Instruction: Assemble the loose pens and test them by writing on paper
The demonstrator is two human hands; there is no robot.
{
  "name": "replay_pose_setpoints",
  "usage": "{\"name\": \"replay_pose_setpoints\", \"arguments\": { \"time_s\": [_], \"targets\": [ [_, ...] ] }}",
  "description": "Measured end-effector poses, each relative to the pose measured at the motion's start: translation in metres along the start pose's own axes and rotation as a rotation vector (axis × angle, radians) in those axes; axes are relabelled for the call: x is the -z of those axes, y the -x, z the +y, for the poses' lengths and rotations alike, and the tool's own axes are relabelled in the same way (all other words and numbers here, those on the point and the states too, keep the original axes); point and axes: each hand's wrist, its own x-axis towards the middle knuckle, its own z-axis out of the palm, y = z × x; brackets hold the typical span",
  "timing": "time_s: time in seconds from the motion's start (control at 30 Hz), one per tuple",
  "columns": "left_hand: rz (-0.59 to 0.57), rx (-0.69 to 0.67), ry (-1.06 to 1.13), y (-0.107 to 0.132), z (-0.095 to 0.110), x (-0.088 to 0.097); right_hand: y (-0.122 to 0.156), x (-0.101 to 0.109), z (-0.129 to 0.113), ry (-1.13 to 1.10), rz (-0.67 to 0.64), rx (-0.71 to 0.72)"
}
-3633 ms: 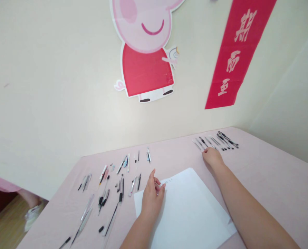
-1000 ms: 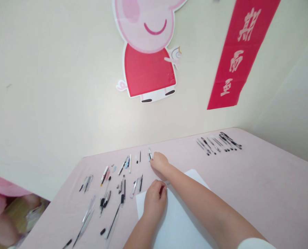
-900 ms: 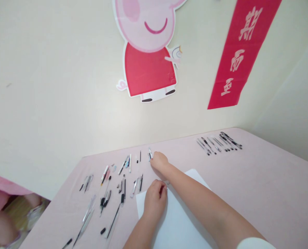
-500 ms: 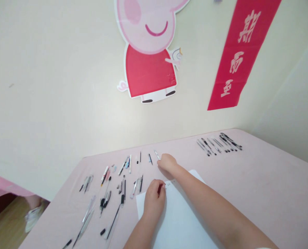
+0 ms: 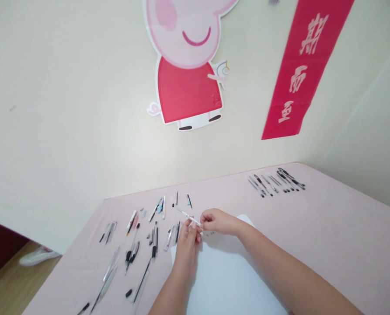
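My right hand [image 5: 214,220] pinches the rear end of a thin white pen refill [image 5: 186,215], which sticks out to the upper left. My left hand [image 5: 187,238] is raised beside it, its fingertips closed on the same refill near its middle. Both hands hover over the far edge of a white sheet of paper [image 5: 228,280] on the pink table [image 5: 329,236]. A small dark pen part [image 5: 189,201] lies just beyond the hands.
Several pens and loose pen parts [image 5: 139,245] lie scattered on the left of the table. A tidy row of pens [image 5: 275,180] lies at the far right near the wall. A cartoon pig cut-out [image 5: 188,65] and a red banner [image 5: 300,65] hang on the wall. Someone's shoe [image 5: 37,256] shows on the floor at left.
My right hand went from the far-right pen row to the middle parts, picked up the white refill and brought it back. My left hand rose from the paper and took hold of it too.
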Motion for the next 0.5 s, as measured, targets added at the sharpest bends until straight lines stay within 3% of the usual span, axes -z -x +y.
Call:
{"name": "replay_pose_setpoints", "arguments": {
  "time_s": [0.13,0.23,0.33,0.5],
  "targets": [
    [-0.032,0.029,0.062,0.001,0.001,0.0,0.004,0.002,-0.007,-0.007,-0.186,0.038],
    [0.02,0.026,0.12,-0.001,0.0,0.002,0.003,0.007,-0.01,-0.052,-0.23,-0.018],
    [0.059,0.036,0.187,-0.003,-0.001,0.004,-0.004,0.01,-0.007,-0.069,-0.128,-0.092],
    [0.097,0.072,0.238,-0.004,0.001,0.003,-0.033,0.006,0.007,0.26,0.236,-0.21]
  ]
}}
